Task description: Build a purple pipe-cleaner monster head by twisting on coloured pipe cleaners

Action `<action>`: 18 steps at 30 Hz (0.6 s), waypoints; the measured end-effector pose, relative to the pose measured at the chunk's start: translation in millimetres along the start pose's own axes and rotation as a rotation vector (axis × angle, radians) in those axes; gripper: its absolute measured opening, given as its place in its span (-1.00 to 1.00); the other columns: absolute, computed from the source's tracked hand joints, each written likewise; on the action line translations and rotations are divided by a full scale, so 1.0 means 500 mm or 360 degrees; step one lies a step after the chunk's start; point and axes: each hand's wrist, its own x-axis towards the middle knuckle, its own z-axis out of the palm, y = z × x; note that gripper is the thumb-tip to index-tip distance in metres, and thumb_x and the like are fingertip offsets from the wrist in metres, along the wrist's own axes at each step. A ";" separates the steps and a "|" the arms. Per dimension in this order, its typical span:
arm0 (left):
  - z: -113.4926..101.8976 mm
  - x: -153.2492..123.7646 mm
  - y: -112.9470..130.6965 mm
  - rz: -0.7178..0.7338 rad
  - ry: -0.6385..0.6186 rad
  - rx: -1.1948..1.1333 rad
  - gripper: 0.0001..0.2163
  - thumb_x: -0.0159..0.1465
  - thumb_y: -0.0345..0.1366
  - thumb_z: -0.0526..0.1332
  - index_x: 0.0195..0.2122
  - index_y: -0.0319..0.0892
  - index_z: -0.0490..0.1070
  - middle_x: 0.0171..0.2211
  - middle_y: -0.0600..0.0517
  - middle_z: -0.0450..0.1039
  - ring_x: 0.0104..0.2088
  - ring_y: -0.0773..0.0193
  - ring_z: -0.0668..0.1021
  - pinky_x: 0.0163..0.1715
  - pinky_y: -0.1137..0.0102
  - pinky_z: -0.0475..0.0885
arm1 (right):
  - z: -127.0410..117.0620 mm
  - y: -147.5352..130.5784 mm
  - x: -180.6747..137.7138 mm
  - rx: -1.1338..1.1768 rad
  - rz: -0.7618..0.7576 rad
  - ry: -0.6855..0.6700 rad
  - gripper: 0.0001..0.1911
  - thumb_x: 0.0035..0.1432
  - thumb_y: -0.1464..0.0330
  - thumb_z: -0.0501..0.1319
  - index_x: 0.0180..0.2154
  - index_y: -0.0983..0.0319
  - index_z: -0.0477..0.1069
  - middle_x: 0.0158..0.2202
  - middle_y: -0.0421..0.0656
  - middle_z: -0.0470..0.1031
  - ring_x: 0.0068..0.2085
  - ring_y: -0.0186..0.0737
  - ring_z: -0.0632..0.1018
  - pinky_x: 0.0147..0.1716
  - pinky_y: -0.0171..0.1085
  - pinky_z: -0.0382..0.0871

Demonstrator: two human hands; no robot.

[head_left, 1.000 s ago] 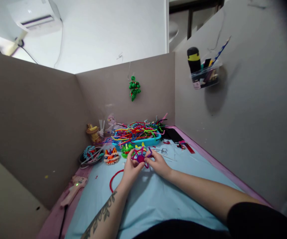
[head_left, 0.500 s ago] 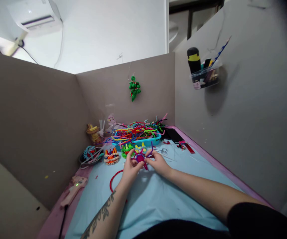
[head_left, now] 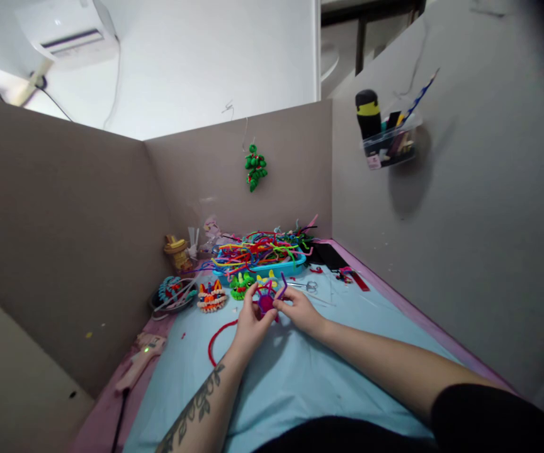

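Observation:
My left hand and my right hand meet over the light blue mat, both pinching a small purple and magenta pipe-cleaner piece with purple ends sticking up. A loose red pipe cleaner curves on the mat just left of my left wrist. Behind the piece lie finished pipe-cleaner figures: an orange one, a green one and a yellow one.
A blue tray heaped with coloured pipe cleaners stands at the back. A dark bowl sits at the left, a glue gun near the left edge, scissors and a red strip to the right. Grey partition walls enclose the desk.
The purple piece has been turned slightly between my fingers and its loose ends have shifted. Both hands stay in about the same place.

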 end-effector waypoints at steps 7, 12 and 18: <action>0.000 0.005 -0.003 0.0016 0.0000 -0.0072 -0.38 0.09 -0.29 0.23 0.15 -0.24 0.02 -0.63 0.22 0.11 -0.62 0.43 0.23 -0.61 0.52 0.11 | -0.001 -0.012 -0.003 0.0000 -0.0031 -0.0026 -0.77 0.10 0.25 0.13 -0.48 0.25 0.40 -0.44 -0.19 0.40 -0.34 -0.24 0.41 -0.26 -0.28 0.28; -0.004 0.005 -0.004 0.0049 -0.0005 0.0010 -0.39 0.08 -0.30 0.24 0.14 -0.24 0.04 -0.65 0.24 0.05 -0.63 0.44 0.19 -0.62 0.51 0.07 | 0.002 -0.009 -0.003 0.0022 0.0071 -0.0031 -0.69 0.11 0.18 0.10 -0.53 0.25 0.33 -0.50 -0.22 0.32 -0.42 -0.29 0.36 -0.36 -0.32 0.24; -0.004 0.003 -0.007 0.0067 -0.0044 -0.0045 -0.39 0.09 -0.31 0.23 0.15 -0.23 0.02 -0.64 0.24 0.05 -0.62 0.44 0.18 -0.61 0.51 0.09 | 0.007 0.019 0.001 0.0114 0.0202 0.0054 -0.69 0.10 0.16 0.08 -0.55 0.22 0.18 -0.59 -0.29 0.21 -0.51 -0.34 0.29 -0.49 -0.34 0.18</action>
